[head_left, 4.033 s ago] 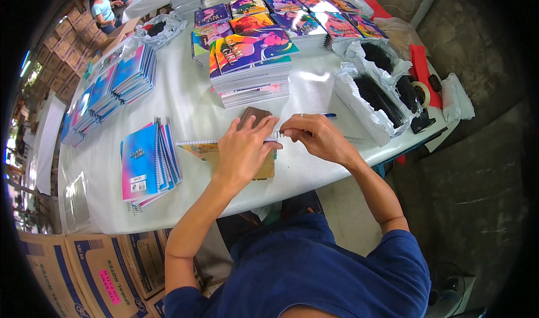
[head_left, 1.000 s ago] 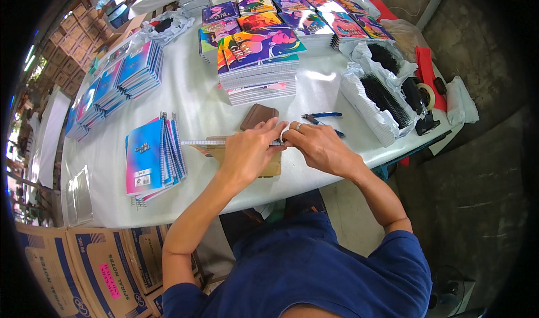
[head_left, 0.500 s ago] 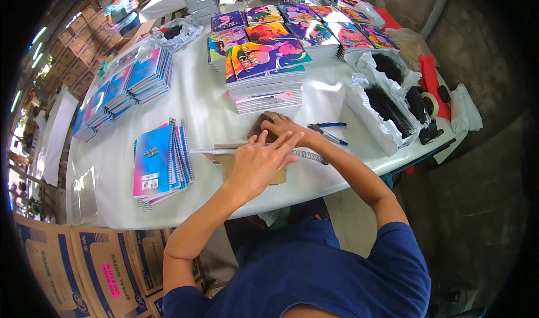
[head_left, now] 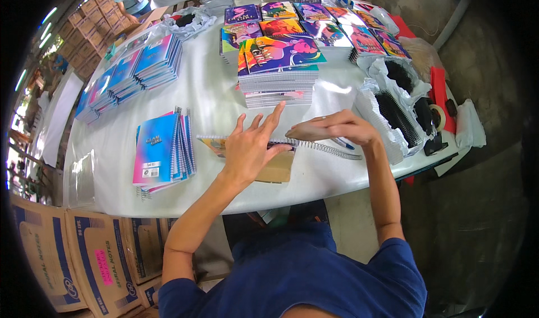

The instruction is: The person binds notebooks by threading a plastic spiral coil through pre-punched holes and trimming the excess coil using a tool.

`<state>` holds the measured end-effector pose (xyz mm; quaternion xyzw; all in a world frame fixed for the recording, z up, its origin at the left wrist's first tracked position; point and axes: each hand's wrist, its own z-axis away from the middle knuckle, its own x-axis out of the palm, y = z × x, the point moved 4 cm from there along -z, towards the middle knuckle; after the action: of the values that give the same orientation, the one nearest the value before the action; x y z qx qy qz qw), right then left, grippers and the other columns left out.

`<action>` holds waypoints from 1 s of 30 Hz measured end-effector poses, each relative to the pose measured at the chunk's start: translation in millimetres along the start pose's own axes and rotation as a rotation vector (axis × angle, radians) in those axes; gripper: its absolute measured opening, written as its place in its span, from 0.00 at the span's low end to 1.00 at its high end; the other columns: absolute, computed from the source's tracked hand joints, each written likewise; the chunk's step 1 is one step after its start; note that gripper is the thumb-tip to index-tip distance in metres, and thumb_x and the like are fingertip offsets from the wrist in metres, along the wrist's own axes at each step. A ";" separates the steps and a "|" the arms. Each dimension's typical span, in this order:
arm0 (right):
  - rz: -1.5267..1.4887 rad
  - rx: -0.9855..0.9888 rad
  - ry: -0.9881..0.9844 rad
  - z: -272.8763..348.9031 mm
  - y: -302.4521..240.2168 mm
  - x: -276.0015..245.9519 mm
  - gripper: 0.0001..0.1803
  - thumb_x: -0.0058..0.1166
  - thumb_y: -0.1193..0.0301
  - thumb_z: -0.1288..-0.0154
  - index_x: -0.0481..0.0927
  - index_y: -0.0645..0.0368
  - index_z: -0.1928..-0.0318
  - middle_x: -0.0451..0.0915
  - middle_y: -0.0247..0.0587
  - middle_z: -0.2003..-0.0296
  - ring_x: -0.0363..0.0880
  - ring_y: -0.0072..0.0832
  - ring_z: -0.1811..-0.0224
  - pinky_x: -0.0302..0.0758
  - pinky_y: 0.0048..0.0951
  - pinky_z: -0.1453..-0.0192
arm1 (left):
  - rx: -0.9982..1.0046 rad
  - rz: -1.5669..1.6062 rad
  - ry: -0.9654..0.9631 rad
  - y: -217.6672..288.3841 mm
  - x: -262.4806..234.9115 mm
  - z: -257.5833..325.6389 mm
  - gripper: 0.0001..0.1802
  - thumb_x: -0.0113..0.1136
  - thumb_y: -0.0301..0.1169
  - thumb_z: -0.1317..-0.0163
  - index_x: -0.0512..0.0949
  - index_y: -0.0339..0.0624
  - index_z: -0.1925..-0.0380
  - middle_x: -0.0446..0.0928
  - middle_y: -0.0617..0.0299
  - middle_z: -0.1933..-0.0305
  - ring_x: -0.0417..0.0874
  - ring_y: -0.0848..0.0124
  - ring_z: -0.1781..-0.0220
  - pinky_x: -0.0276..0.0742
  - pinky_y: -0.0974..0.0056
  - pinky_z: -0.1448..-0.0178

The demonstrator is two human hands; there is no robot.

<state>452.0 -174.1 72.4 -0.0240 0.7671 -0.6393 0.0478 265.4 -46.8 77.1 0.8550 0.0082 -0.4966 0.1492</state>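
A blue-covered stack of spiral notebooks (head_left: 163,149) lies left. The left hand (head_left: 250,146) presses flat, fingers spread, on a brown-backed notebook (head_left: 269,163) at the white table's (head_left: 213,101) near edge. The right hand (head_left: 331,130) pinches its silver wire spiral (head_left: 328,148).

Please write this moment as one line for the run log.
left hand: flat on notebook | right hand: fingers at spiral wire | blue notebook stack: left, apart

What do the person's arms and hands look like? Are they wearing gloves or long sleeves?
No gloves: the left hand and right hand are bare, and I can make out no rings or watch. Both forearms are uncovered. Short blue sleeves of a T-shirt end above the elbows.
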 end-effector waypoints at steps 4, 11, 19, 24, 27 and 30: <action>0.343 0.260 -0.015 -17.4 -4.6 17.7 0.27 0.58 0.59 0.36 0.79 0.69 0.45 0.74 0.60 0.40 0.70 0.47 0.34 0.63 0.42 0.31 | 0.014 -0.003 0.020 -0.5 -5.8 -0.6 0.56 0.71 0.52 0.56 0.54 0.61 0.26 0.81 0.49 0.51 0.81 0.54 0.44 0.68 0.45 0.33; 0.231 0.215 0.000 -26.9 5.5 22.1 0.23 0.60 0.60 0.35 0.83 0.67 0.50 0.77 0.52 0.42 0.71 0.38 0.36 0.64 0.37 0.32 | -0.014 0.006 0.030 -6.5 -9.9 1.7 0.60 0.72 0.52 0.59 0.50 0.59 0.26 0.80 0.48 0.49 0.81 0.54 0.45 0.68 0.46 0.33; 0.283 0.221 0.042 -36.7 7.5 23.1 0.25 0.57 0.59 0.33 0.81 0.72 0.49 0.75 0.59 0.42 0.72 0.44 0.37 0.66 0.42 0.33 | 0.005 0.080 0.047 -16.0 -15.5 1.2 0.61 0.74 0.48 0.60 0.48 0.60 0.26 0.79 0.51 0.46 0.81 0.55 0.45 0.67 0.42 0.32; -0.252 0.007 -0.020 -33.6 23.6 19.1 0.25 0.57 0.59 0.33 0.81 0.68 0.47 0.76 0.55 0.42 0.73 0.43 0.37 0.68 0.40 0.33 | -0.049 0.082 -0.003 -25.3 -14.8 1.0 0.62 0.74 0.48 0.59 0.47 0.59 0.25 0.78 0.51 0.44 0.81 0.54 0.45 0.66 0.42 0.32; 0.413 0.181 0.064 -54.6 18.5 27.2 0.30 0.60 0.57 0.37 0.78 0.74 0.46 0.76 0.60 0.44 0.75 0.47 0.39 0.68 0.45 0.33 | -0.078 0.066 -0.044 -30.3 -17.9 5.0 0.63 0.73 0.50 0.58 0.45 0.56 0.25 0.78 0.47 0.45 0.78 0.52 0.41 0.66 0.43 0.33; -0.606 -0.117 -0.002 -41.0 22.4 18.7 0.31 0.60 0.51 0.38 0.80 0.64 0.44 0.78 0.51 0.43 0.73 0.45 0.38 0.68 0.41 0.33 | -0.062 0.049 -0.012 -32.2 -19.2 4.7 0.63 0.74 0.50 0.59 0.45 0.58 0.25 0.79 0.49 0.46 0.80 0.53 0.44 0.65 0.42 0.32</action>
<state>429.7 -131.8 56.8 -0.2550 0.7605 -0.5791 -0.1459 246.5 -14.8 83.3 0.8469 0.0019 -0.4975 0.1877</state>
